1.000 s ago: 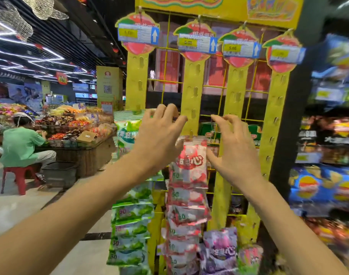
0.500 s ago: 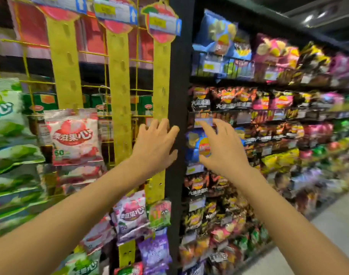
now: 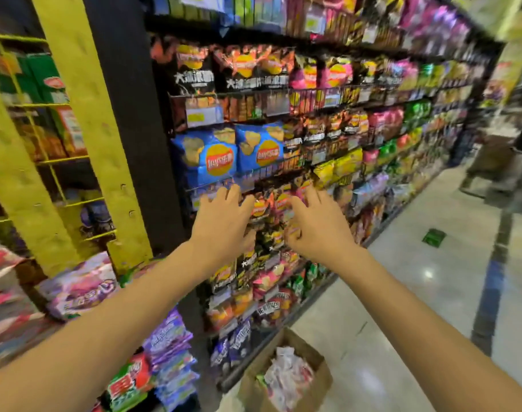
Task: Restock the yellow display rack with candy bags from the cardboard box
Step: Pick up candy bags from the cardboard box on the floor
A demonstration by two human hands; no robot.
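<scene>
1. The person's two bare arms reach straight ahead. The left hand point(image 3: 221, 230) and the right hand point(image 3: 319, 230) are side by side with a gap between them, in front of the chip shelves point(image 3: 313, 93).
2. The left grip is spread, with the fingers apart and slightly bent, and it holds nothing. The right grip is the same, loosely curved and empty. I cannot tell whether any fingertip touches the packets behind.
3. The cardboard box point(image 3: 253, 388) sits on the floor point(image 3: 417, 292) at the foot of the shelves, low down between the two forearms and well below both hands. Its flaps are open, and pale red-and-white candy bags point(image 3: 286, 376) lie heaped inside.
4. The yellow display rack point(image 3: 84, 129) stands to the left of the hands, its punched yellow strips running up out of view. Purple bags point(image 3: 81, 286) hang on its lower part, and a red-and-green bag point(image 3: 129, 379) hangs lower still.
5. Blue chip bags point(image 3: 212, 156) sit on the shelf just above the left hand.
6. A small green thing point(image 3: 434, 237) lies on the shiny floor, well apart from the box.
</scene>
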